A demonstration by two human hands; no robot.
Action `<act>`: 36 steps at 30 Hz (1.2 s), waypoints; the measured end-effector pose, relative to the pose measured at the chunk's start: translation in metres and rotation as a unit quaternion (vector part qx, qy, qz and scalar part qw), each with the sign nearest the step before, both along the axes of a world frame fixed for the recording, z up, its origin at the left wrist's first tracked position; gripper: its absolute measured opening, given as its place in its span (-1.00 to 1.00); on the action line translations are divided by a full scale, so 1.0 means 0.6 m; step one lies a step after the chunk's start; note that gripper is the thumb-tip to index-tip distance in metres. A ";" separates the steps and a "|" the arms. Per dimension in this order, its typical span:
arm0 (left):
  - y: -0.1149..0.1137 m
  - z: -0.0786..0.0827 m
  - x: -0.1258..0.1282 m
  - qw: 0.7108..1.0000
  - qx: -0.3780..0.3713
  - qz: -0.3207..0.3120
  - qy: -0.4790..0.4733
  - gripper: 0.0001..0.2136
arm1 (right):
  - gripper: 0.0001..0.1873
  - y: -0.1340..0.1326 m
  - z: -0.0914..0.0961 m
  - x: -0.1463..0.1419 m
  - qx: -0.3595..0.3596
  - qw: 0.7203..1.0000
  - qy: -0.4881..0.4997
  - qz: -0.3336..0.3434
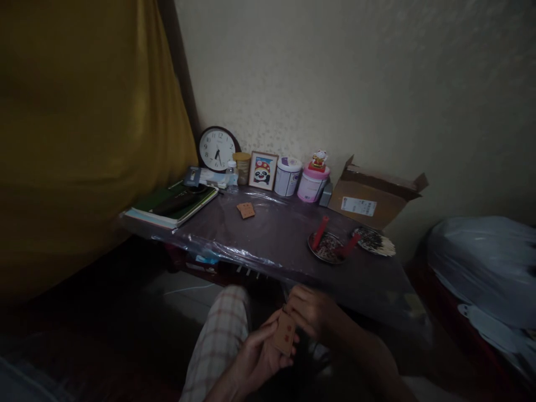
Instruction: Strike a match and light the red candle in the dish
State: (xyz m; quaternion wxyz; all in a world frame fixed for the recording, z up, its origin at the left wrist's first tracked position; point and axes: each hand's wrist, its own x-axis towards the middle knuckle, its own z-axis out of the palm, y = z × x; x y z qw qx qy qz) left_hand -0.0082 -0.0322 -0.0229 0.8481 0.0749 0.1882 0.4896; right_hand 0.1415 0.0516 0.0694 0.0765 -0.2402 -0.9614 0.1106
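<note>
Head view, and from where I stand the person sits with both hands low over the lap. The left hand [263, 347] is curled round a small brown card [283, 336] with red marks, thumb along one side, fingers behind. The right hand [312, 312] is bunched at the card's upper end, fingers bent; I can't tell whether it pinches anything there. A checked trouser leg [218, 340] is just left of the left hand.

Beyond the hands stands the table [276, 231]. Ahead and a little left of them lie more brown cards [246, 210], overlapping. Ahead and slightly right of the right hand is a plate [325, 261] with two red sticks [320, 233]. Farther off, beyond both hands, are a clock [216, 148] to the left and an open carton [387, 204] to the right.
</note>
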 end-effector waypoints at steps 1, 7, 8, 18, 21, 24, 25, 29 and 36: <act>0.000 -0.001 0.000 1.000 -0.001 -0.001 -0.003 -0.77 | -0.74 0.001 -0.001 0.000 0.007 1.000 -0.003 0.006; 0.003 -0.007 -0.003 1.000 0.002 -0.003 -0.010 -0.73 | -0.76 0.007 -0.001 0.002 0.027 0.999 -0.013 0.020; 0.003 -0.006 -0.004 1.000 0.005 -0.003 -0.012 -0.72 | -0.76 0.007 0.000 0.003 0.020 1.000 -0.015 0.007; 0.000 0.008 -0.007 1.000 0.003 -0.009 -0.019 -0.58 | -0.80 0.014 -0.011 0.020 -0.167 0.977 0.117 -0.068; 0.000 0.009 -0.006 1.000 0.004 -0.004 -0.029 -0.58 | -0.82 0.008 -0.017 0.017 -0.221 0.950 0.175 -0.132; 0.002 0.007 -0.005 0.999 0.012 -0.003 -0.035 -0.57 | -0.85 -0.002 -0.028 0.013 -0.275 0.915 0.212 -0.207; 0.003 0.006 -0.004 0.999 0.013 -0.003 -0.034 -0.56 | -0.85 -0.004 -0.032 0.011 -0.291 0.903 0.220 -0.226; 0.004 0.005 -0.005 1.000 0.012 -0.001 -0.023 -0.52 | -0.86 -0.006 -0.050 0.009 -0.348 0.865 0.255 -0.256; 0.003 0.010 -0.008 1.000 0.024 -0.003 -0.016 -0.46 | -0.78 0.000 -0.038 0.017 -0.437 0.785 0.356 -0.257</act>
